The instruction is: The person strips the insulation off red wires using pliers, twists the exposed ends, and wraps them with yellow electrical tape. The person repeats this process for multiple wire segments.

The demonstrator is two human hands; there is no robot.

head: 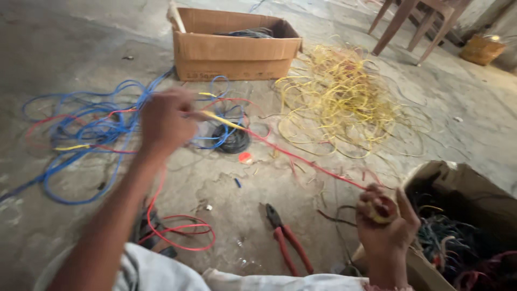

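Leftmost, a tangle of blue wire (91,134) lies spread on the concrete floor (64,48), with red and yellow strands mixed through it.

Left hand (167,121): raised over the floor, motion-blurred, fingers closed on the far end of a red wire (307,161), which carries a yellow strand near this hand.

Red wire: stretched taut on a diagonal from the left hand down to the right hand.

Loop of red wire (180,234): on the floor below the left forearm.

Black wire coil (232,141): on the floor just behind the taut wire; a small red cap (245,158) lies beside it.

Open cardboard box (234,51): upright at the back, dark cable inside.

Red-handled pliers (288,242): flat on the floor between the two arms, untouched.

Yellow wire heap (339,99): loose, right of the box.

Right hand (385,221): closed around a small wound bundle of red and yellow wire, where the taut wire ends.

Second cardboard box (458,183): just beside the right hand, holding mixed dark and coloured wires.

Brown chair legs (409,24) and a woven basket (482,49): far right, at the back.
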